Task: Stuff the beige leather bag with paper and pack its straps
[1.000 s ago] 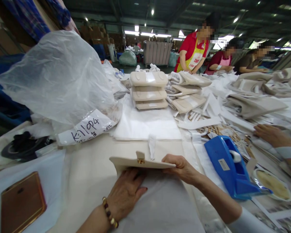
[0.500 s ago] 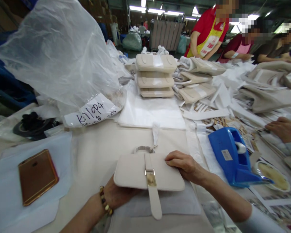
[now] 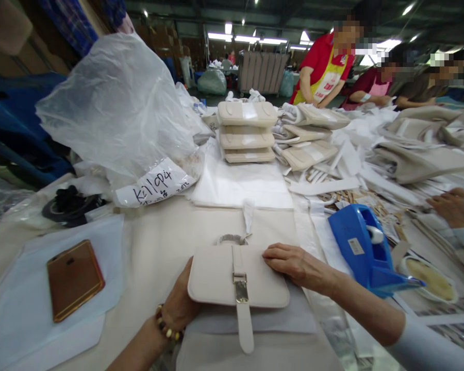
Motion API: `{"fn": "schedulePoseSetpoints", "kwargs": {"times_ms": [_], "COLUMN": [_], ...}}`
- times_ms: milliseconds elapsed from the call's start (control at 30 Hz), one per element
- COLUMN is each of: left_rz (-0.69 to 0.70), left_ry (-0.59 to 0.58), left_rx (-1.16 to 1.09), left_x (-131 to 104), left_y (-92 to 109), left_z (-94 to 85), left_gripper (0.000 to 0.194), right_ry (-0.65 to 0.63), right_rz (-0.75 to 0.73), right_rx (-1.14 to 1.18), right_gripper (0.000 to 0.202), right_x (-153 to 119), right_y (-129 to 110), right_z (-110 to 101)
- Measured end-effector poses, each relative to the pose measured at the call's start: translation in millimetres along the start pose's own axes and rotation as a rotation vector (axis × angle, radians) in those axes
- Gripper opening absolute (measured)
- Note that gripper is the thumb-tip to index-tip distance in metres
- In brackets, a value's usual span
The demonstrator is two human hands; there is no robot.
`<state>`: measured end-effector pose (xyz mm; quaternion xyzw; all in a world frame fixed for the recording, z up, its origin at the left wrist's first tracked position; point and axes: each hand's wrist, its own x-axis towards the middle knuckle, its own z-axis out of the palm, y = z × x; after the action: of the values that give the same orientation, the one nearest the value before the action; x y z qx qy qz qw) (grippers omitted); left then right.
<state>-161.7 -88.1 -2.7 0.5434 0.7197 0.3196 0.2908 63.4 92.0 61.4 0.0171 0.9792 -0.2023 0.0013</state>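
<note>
In the head view a small cream handbag [image 3: 212,273] lies in front of me, its flap facing up. A strap with a shiny metal buckle [image 3: 241,288] runs down the flap's middle, its rounded tongue hanging past the lower edge. My left hand [image 3: 183,296] grips the bag's left end, with its fingers hidden behind it. My right hand [image 3: 294,263] is closed over the upper right edge, fingertips on the flap and thumb out of sight. Behind the bag, a ring-like handle loop [image 3: 232,238] shows, with a white wrapped strip [image 3: 248,216] sticking up.
A phone [image 3: 75,280] lies on white sheets at left, near a big plastic bag [image 3: 116,108]. Stacked cream bag pieces [image 3: 247,138] stand ahead. A blue tape dispenser [image 3: 358,247] and a dish [image 3: 431,278] sit at right, near another person's hand [image 3: 456,206].
My left hand has come out from under the handbag to its left end, and the bag's tilt has changed slightly. My right hand stays at its edge. The camera view has shifted a little.
</note>
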Motion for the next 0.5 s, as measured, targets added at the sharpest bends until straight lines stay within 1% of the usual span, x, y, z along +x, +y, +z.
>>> {"fn": "schedulePoseSetpoints", "kwargs": {"times_ms": [100,167,200,233,267,300,400,500], "left_rz": [0.093,0.195,0.254,0.320,0.385,0.438,0.565,0.577], "left_ry": [0.276,0.447,0.500,0.523,0.503,0.448,0.297,0.246], "left_rx": [0.080,0.184,0.240,0.291,0.333,0.360,0.378,0.305], "left_x": [-5.0,-6.3,-6.2,-5.7,-4.8,-3.6,0.4,3.2], "left_y": [-2.4,-1.7,-1.6,-2.2,-3.6,-6.1,-17.3,-27.1], "left_z": [-1.7,-3.4,-4.1,-4.8,-5.2,-5.3,-3.4,-0.5], "left_gripper": [0.039,0.046,0.051,0.057,0.060,0.060,0.051,0.043], "right_ry": [-0.026,-0.049,-0.062,-0.069,-0.067,-0.058,-0.023,0.016], "right_rz": [-0.016,-0.021,-0.017,-0.009,0.006,0.025,0.106,0.179], "right_rx": [-0.020,-0.057,-0.073,-0.084,-0.088,-0.089,-0.085,-0.091], "right_gripper": [0.034,0.034,0.033,0.032,0.031,0.030,0.032,0.031], "right_x": [1.3,1.6,1.3,0.9,0.3,-0.3,-0.8,1.6], "right_y": [-3.5,-5.2,-5.6,-5.5,-5.3,-5.2,-9.8,-28.1], "right_z": [-4.5,-6.0,-6.1,-5.8,-5.0,-4.0,-1.6,-4.8]}}
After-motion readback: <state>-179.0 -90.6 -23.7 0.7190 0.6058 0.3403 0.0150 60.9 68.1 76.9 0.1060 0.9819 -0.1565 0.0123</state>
